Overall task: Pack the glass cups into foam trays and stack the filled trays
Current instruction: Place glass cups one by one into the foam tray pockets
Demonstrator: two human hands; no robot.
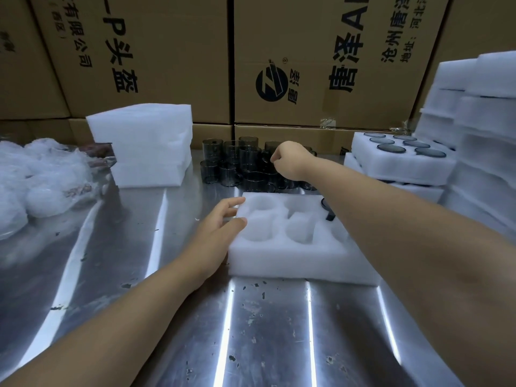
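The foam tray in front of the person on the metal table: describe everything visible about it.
The foam tray is a thick white rectangular block of soft-looking foam, lying flat on the metal table. Four round pockets show and look empty; the right forearm hides the right part, where a dark glass cup appears seated. The left hand rests on its left edge, thumb on the top surface. The loose cups stand just beyond its far edge.

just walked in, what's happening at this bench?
A person is packing smoky glass cups into foam trays. The left hand steadies a tray on the metal table; four pockets show empty, one cup sits at its far right. The right hand reaches into the cup cluster. A filled tray tops a stack at right.
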